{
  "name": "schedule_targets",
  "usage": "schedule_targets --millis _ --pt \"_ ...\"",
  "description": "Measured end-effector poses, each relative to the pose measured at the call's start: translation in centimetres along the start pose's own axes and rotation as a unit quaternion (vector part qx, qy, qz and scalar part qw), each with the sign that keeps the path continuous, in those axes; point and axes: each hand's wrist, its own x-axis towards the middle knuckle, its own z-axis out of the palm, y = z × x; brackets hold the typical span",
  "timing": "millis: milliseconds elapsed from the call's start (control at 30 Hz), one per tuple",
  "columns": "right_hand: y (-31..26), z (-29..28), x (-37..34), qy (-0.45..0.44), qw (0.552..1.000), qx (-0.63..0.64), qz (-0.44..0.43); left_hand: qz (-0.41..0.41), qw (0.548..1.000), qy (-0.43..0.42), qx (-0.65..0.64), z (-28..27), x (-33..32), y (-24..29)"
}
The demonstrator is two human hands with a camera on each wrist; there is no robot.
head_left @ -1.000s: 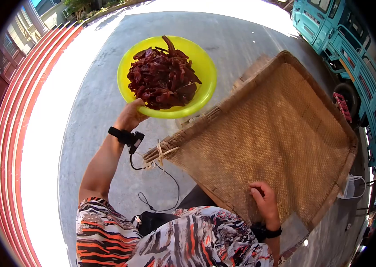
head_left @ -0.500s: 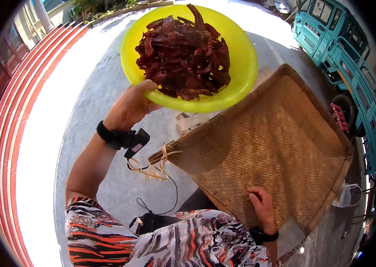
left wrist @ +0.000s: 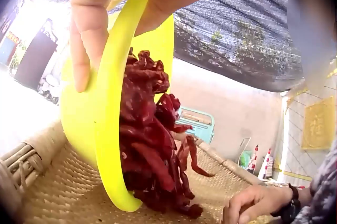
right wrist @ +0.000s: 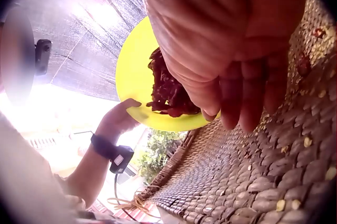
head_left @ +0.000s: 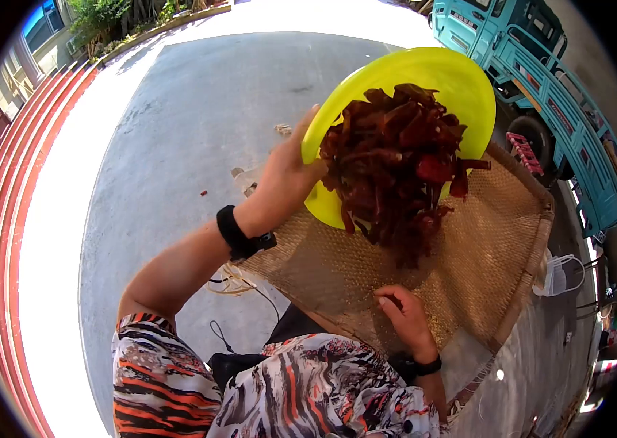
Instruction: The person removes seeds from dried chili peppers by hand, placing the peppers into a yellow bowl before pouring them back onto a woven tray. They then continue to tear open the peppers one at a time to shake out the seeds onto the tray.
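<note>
A round, bright yellow plastic bowl [head_left: 462, 87] is gripped by its left rim in the left hand [head_left: 288, 179], between thumb and fingers. The bowl is tipped over a big brown woven mat [head_left: 495, 226] with raised edges. Dark red, wrinkly pepper strips [head_left: 396, 160] are heaped in it, and some are hung over its low edge. The right hand [head_left: 407, 321] is held by the mat's near part, its fingers loosely bent. Small yellow bits [right wrist: 307, 142] are scattered there. A blue-green truck [head_left: 568, 131] is parked far right.

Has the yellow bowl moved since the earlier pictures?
Yes: in the head view, the yellow bowl moved right, from beside the woven tray to over it.
</note>
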Motion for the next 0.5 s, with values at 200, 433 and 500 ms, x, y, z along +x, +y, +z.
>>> schedule_targets --millis 200,433,500 --pt "-1.4 0.1 -0.3 0.008 1.0 -0.008 -0.017 0.018 0.994 -0.006 0.112 1.6 -1.1 3.0" --pt "-2.2 -0.2 0.0 0.04 0.998 -0.005 -0.044 0.178 0.968 0.007 0.178 2.8 -0.9 3.9" --pt "-2.0 -0.4 -0.2 0.055 0.998 0.015 -0.029 0.226 0.959 0.035 0.169 3.1 -1.0 4.0"
